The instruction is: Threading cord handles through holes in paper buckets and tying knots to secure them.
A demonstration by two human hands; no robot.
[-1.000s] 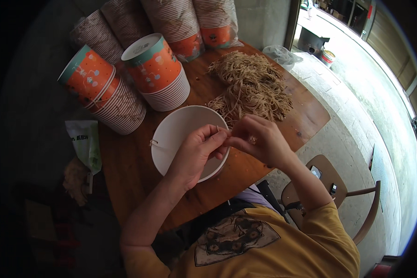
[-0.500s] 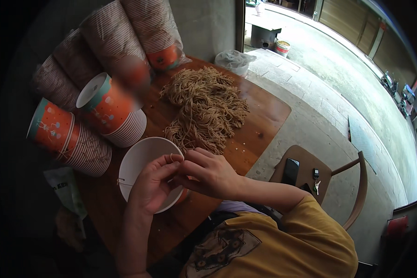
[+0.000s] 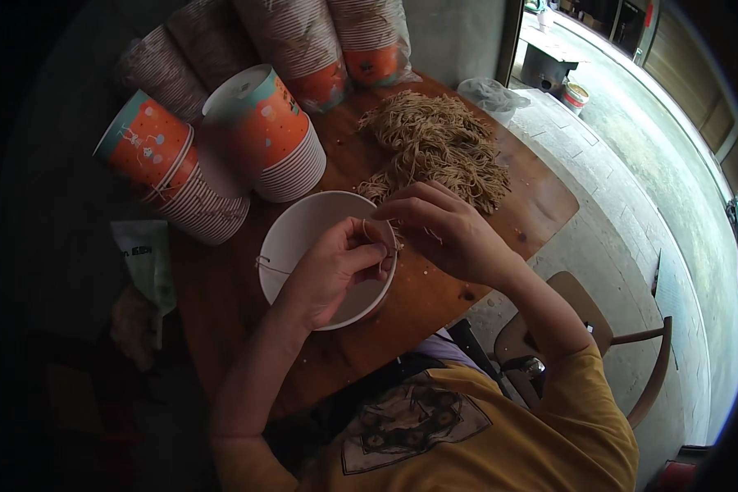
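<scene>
A white paper bucket stands on the wooden table in front of me, mouth upward. A thin brown string passes through a hole at its left rim and runs inward. My left hand is over the bucket's mouth at the right rim, thumb and fingers pinching a small loop of string. My right hand hovers just right of that rim, apart from the left, fingers loosely bent and spread; its thumb is mostly hidden. Beyond it lies a heap of tan twisted strings.
Nested orange-and-teal paper buckets stand in a stack and lean in another at the left. Plastic-wrapped stacks line the back. A clear plastic bag is past the table's far edge. A chair stands at the right.
My right hand has come away from my left and moved right, its fingers opening. My left hand stays at the bucket's rim with the string. The whole view has shifted, moving the scene rightward and up.
</scene>
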